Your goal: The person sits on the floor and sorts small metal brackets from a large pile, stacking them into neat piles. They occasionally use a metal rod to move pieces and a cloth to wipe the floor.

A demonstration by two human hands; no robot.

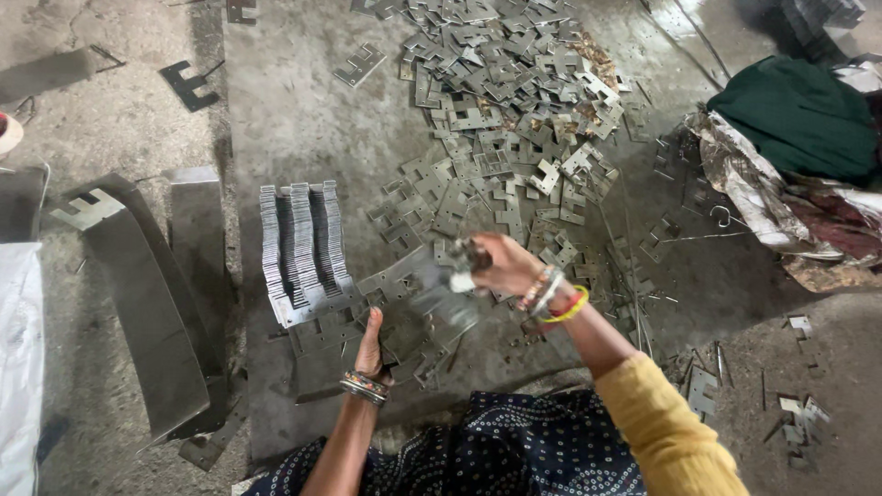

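My left hand (pixel 369 349) grips flat plates (pixel 322 335) just below the stack (pixel 303 243); my right hand (pixel 496 264) pinches a blurred plate (pixel 441 294), pile (pixel 505 101) beyond its fingers.

Single head view, steeply down, near the floor (pixel 303 119)

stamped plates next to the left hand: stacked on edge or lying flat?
On edge. The stacked plates stand in tight rows, thin edges up, beside the left hand; the loose pile beyond lies flat and scattered.
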